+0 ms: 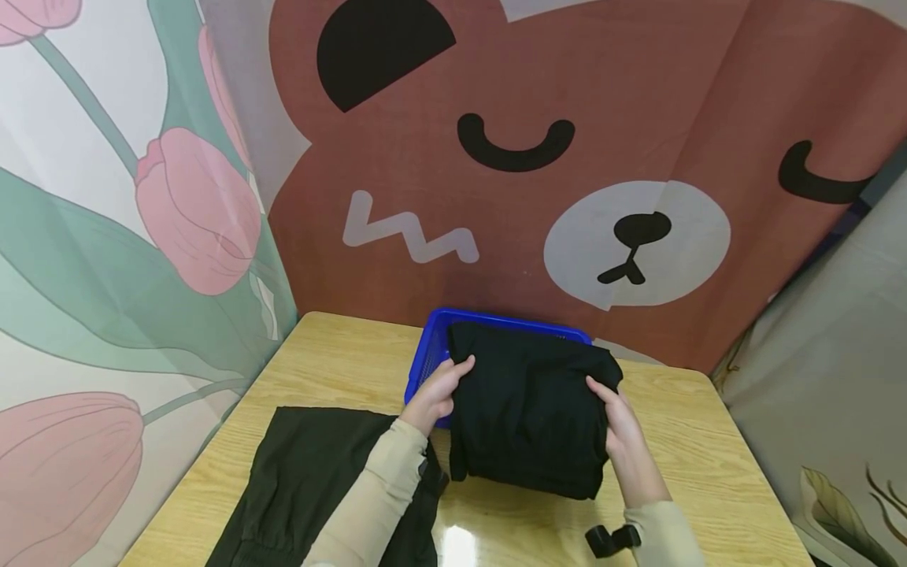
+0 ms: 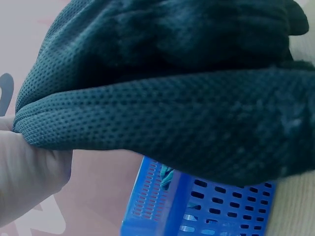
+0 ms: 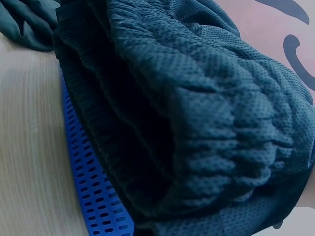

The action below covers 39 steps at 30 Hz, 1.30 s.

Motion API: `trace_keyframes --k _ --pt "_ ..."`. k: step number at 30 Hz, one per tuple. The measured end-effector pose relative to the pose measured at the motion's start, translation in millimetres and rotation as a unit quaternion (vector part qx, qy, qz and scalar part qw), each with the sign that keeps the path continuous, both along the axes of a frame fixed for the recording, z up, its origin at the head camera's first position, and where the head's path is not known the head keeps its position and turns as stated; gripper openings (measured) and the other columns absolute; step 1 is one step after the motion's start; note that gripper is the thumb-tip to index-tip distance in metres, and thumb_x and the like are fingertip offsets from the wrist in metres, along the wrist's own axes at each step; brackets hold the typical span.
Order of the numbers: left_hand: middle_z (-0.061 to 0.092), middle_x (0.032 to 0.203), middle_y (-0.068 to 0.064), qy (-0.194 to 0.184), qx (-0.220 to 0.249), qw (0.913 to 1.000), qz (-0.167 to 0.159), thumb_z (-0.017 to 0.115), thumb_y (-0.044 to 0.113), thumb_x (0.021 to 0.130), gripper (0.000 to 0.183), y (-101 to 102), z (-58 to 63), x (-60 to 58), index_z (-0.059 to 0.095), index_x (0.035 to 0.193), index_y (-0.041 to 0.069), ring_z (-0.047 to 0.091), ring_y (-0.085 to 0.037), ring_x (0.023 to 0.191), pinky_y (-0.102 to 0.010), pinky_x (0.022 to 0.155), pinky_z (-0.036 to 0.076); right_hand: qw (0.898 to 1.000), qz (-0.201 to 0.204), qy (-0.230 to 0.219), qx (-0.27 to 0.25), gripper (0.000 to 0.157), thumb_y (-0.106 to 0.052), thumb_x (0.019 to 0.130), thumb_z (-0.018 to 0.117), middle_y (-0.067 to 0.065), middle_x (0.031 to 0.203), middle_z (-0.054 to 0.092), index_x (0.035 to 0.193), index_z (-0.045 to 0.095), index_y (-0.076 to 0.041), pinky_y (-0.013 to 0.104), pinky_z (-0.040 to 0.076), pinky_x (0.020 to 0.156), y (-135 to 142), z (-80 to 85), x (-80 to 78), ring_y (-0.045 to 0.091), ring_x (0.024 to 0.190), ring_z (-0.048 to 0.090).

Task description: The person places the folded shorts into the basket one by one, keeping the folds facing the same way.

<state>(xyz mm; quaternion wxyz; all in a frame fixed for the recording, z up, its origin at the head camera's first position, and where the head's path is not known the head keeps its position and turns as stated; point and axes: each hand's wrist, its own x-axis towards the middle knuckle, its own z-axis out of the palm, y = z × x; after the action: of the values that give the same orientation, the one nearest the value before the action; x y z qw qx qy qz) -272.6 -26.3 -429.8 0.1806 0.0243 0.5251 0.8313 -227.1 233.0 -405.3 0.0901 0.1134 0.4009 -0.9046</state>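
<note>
A folded black garment [image 1: 531, 409] of mesh fabric hangs level over the blue basket [image 1: 429, 340], covering much of it. My left hand [image 1: 435, 394] grips its left edge, thumb on top. At the opposite edge my right hand [image 1: 615, 417] holds it the same way, with some fingers hidden beneath the cloth. Layers of the garment [image 2: 172, 118] fill the left wrist view. A gathered elastic band on the garment [image 3: 221, 137] shows in the right wrist view. Some dark cloth [image 2: 166, 177] is visible inside the basket.
A second dark garment [image 1: 326, 472] lies flat on the wooden table [image 1: 708, 465], partly under my left forearm. The basket stands near the table's back edge, close to a hanging cloth [image 1: 510, 260] with a bear print.
</note>
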Motion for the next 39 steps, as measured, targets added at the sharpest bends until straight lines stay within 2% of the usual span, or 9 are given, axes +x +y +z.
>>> trace_keyframes --k 9,13,19,25,30,32,36,39 --pt "0.058 0.085 0.000 -0.006 0.003 1.0000 0.005 0.044 0.022 0.095 0.022 3 7.0 -9.1 0.044 0.108 0.004 0.058 -0.010 0.073 -0.024 0.067 0.048 1.000 0.002 0.015 -0.011 0.018 -0.006 0.091 0.047 0.000 0.095 0.059 0.107 0.048 -0.014 0.028 0.047 0.075 4 4.5 -6.5 0.015 0.083 0.058" --pt "0.057 0.087 -0.001 -0.013 0.002 0.9999 0.008 0.044 0.021 0.095 0.027 5 7.8 -12.4 0.043 0.113 0.002 0.058 -0.010 0.074 -0.025 0.069 0.048 1.000 0.007 0.017 -0.013 0.014 -0.006 0.092 0.046 0.001 0.093 0.059 0.101 0.053 -0.014 0.028 0.048 0.074 5 5.9 -8.9 0.015 0.082 0.059" --pt "0.053 0.098 -0.004 -0.026 -0.005 0.9995 0.016 0.045 0.023 0.094 0.045 6 12.8 -17.6 0.030 0.129 -0.002 0.056 -0.012 0.079 -0.028 0.078 0.045 1.000 0.010 0.011 -0.012 0.019 -0.006 0.091 0.047 0.000 0.093 0.059 0.108 0.044 -0.014 0.027 0.048 0.073 7 10.7 -12.6 0.014 0.082 0.058" --pt "0.055 0.094 -0.003 -0.021 -0.006 0.9996 0.018 0.044 0.023 0.094 0.039 7 22.1 -23.1 0.038 0.124 -0.001 0.056 -0.011 0.077 -0.027 0.074 0.046 0.999 0.015 0.021 -0.035 0.024 -0.006 0.091 0.048 0.000 0.095 0.057 0.112 0.041 -0.016 0.028 0.048 0.073 8 17.9 -17.6 0.015 0.082 0.058" --pt "0.053 0.096 -0.005 -0.025 -0.004 0.9994 0.023 0.045 0.023 0.094 0.047 8 29.0 -29.3 0.029 0.130 -0.001 0.056 -0.012 0.076 -0.028 0.074 0.046 0.999 0.013 0.032 -0.037 0.021 -0.005 0.091 0.047 0.001 0.095 0.058 0.110 0.042 -0.014 0.028 0.048 0.073 8 23.1 -23.7 0.016 0.082 0.058" --pt "0.054 0.095 -0.005 -0.022 -0.007 0.9994 0.024 0.046 0.023 0.094 0.045 8 31.5 -31.4 0.031 0.129 -0.001 0.056 -0.012 0.076 -0.028 0.074 0.047 0.998 0.011 0.039 -0.040 0.020 -0.005 0.091 0.047 0.001 0.096 0.058 0.109 0.044 -0.013 0.028 0.048 0.073 8 24.6 -25.8 0.016 0.082 0.058" --pt "0.057 0.088 -0.003 -0.015 -0.006 0.9996 0.021 0.045 0.022 0.094 0.029 9 36.2 -34.9 0.044 0.114 0.001 0.057 -0.012 0.073 -0.027 0.070 0.048 0.997 0.014 0.068 -0.044 0.019 -0.003 0.092 0.044 0.000 0.098 0.057 0.107 0.048 -0.014 0.028 0.048 0.073 9 26.4 -29.3 0.016 0.084 0.058" --pt "0.058 0.084 -0.002 -0.012 -0.006 0.9997 0.021 0.045 0.021 0.094 0.021 10 38.7 -37.7 0.048 0.106 0.003 0.058 -0.012 0.072 -0.026 0.068 0.048 0.996 0.016 0.083 -0.031 0.019 -0.003 0.092 0.044 0.001 0.099 0.056 0.109 0.046 -0.012 0.028 0.048 0.073 10 27.4 -31.7 0.015 0.084 0.057"
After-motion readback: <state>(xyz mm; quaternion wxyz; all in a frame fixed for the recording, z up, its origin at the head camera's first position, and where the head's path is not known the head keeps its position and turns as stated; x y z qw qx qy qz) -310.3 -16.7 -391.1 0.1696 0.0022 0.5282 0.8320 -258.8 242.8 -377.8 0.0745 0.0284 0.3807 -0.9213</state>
